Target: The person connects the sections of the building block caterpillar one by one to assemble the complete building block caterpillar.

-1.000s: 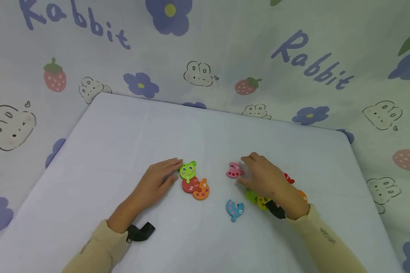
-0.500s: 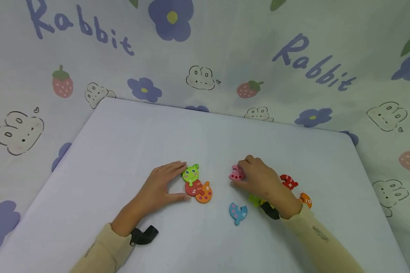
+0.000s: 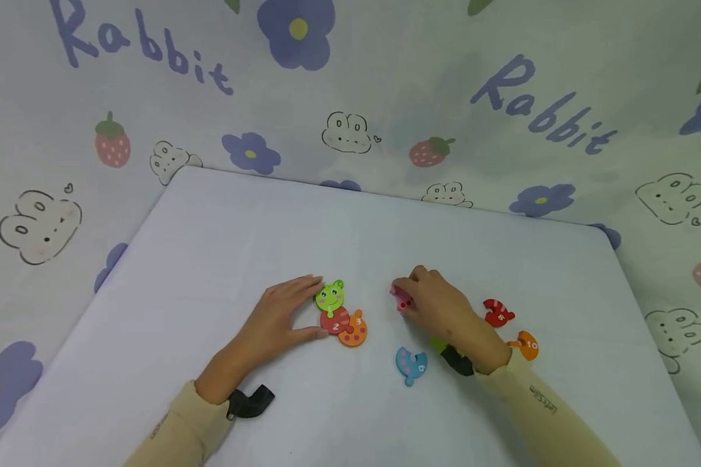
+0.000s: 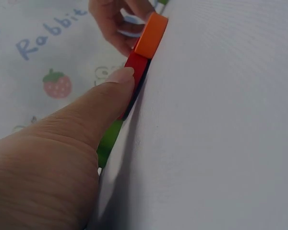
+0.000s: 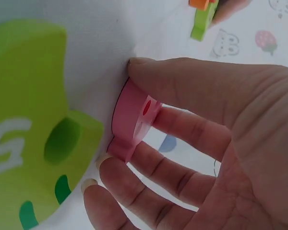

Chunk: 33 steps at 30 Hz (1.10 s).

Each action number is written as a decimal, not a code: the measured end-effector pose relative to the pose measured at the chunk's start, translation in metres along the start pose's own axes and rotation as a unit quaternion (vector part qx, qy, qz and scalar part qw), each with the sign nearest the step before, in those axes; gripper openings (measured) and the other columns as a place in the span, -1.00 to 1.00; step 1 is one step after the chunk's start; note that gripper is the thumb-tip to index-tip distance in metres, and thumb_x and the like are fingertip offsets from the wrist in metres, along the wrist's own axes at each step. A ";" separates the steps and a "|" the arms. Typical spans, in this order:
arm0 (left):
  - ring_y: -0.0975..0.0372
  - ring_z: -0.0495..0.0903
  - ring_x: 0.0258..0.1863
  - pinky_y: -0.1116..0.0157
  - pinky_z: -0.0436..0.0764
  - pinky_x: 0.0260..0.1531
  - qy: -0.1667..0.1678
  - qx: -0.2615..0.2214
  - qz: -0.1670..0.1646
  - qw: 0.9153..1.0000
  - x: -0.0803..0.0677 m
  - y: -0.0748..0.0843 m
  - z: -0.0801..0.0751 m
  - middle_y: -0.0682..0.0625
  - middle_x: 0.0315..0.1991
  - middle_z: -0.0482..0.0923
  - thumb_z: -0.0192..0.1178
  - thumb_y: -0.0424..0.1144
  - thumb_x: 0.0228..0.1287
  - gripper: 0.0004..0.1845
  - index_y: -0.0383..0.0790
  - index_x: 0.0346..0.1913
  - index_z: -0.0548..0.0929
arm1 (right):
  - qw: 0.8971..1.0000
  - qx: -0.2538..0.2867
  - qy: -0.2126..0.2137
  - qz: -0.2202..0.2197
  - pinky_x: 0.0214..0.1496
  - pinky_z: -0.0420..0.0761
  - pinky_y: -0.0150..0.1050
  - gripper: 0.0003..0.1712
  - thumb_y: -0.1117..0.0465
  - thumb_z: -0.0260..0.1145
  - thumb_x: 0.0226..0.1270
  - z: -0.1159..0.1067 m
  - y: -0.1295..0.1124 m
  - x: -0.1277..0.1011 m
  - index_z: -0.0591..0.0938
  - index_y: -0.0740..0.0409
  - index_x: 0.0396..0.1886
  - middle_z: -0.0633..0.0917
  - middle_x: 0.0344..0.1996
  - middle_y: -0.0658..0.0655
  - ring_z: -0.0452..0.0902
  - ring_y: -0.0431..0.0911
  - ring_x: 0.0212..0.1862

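Observation:
On the white table, a green smiling caterpillar-head puzzle piece (image 3: 329,297), a red piece marked 2 (image 3: 334,322) and an orange piece marked 3 (image 3: 354,331) lie joined. My left hand (image 3: 271,322) touches this group from the left: fingertips by the head, thumb (image 4: 103,103) against the red piece's edge. My right hand (image 3: 442,308) grips a pink spotted puzzle piece (image 5: 126,112) between thumb and fingers, tilted up from lying flat. Beside it in the right wrist view is a green piece marked 5 (image 5: 29,115), mostly hidden under my hand in the head view.
A blue spotted piece (image 3: 411,366) lies between the hands, nearer me. Right of my right hand are a red piece marked 8 (image 3: 498,312) and an orange piece marked 10 (image 3: 526,345). A printed fabric backdrop (image 3: 380,84) rises behind the table.
My right hand has closed its fingers on the pink piece and tilted it. My left thumb has moved down to the red piece. The head view has shifted slightly.

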State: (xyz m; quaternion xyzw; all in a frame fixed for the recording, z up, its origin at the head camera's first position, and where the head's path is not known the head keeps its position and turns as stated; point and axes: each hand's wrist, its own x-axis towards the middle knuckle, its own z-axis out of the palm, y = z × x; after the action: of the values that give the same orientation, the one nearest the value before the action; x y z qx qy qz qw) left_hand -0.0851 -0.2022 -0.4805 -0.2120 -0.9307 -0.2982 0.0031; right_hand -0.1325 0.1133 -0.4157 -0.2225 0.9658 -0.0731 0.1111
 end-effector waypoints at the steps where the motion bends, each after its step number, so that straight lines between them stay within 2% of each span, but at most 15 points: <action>1: 0.09 0.25 0.56 -0.10 0.27 0.43 0.001 -0.001 0.000 1.000 0.000 0.000 0.000 0.01 0.55 0.34 0.57 0.18 0.10 -0.03 -0.09 0.54 0.45 | 1.000 0.000 -0.001 -0.003 -0.08 0.75 -0.07 -0.39 0.11 0.62 0.23 0.000 -0.001 0.000 0.69 0.01 0.28 0.62 0.02 0.17 0.54 0.08 0.03; 9: 0.07 0.25 0.55 -0.11 0.28 0.42 0.003 -0.002 0.006 1.000 0.000 -0.001 0.000 0.00 0.55 0.35 0.58 0.16 0.11 -0.04 -0.09 0.54 0.44 | 1.000 -0.005 -0.003 -0.011 -0.06 0.77 -0.08 -0.37 0.12 0.61 0.23 0.003 -0.004 -0.001 0.67 -0.02 0.31 0.61 0.10 0.18 0.54 0.09 0.09; 20: 0.08 0.26 0.55 -0.12 0.28 0.43 0.007 -0.006 0.004 1.000 0.000 -0.001 -0.001 0.00 0.54 0.36 0.58 0.16 0.11 -0.04 -0.08 0.53 0.45 | 0.999 -0.003 -0.002 -0.042 -0.04 0.76 -0.10 -0.34 0.01 0.62 0.21 0.006 -0.012 -0.003 0.66 -0.07 0.32 0.61 0.17 0.14 0.51 0.06 0.16; 28: 0.08 0.26 0.55 -0.12 0.27 0.44 0.006 -0.007 0.001 1.000 -0.001 -0.001 0.000 0.00 0.54 0.35 0.57 0.17 0.11 -0.04 -0.08 0.54 0.45 | 0.997 -0.003 -0.010 -0.072 -0.05 0.75 -0.11 -0.39 0.05 0.56 0.30 -0.002 -0.022 -0.003 0.65 -0.07 0.34 0.67 0.11 0.07 0.59 0.00 0.10; 33: 0.08 0.27 0.55 -0.12 0.28 0.44 0.009 -0.005 0.003 1.000 -0.001 0.000 0.000 0.00 0.54 0.36 0.58 0.17 0.10 -0.04 -0.08 0.53 0.46 | 0.996 0.000 -0.027 -0.088 -0.02 0.75 -0.12 -0.39 0.02 0.53 0.34 -0.006 -0.032 -0.001 0.63 -0.13 0.38 0.66 0.14 0.05 0.60 -0.02 0.14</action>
State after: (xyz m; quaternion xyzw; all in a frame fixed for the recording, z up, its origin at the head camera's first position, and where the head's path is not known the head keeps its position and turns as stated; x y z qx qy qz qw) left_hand -0.0846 -0.2027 -0.4803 -0.2117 -0.9285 -0.3049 0.0113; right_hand -0.1197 0.0859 -0.4032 -0.3086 0.9391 -0.0768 0.1301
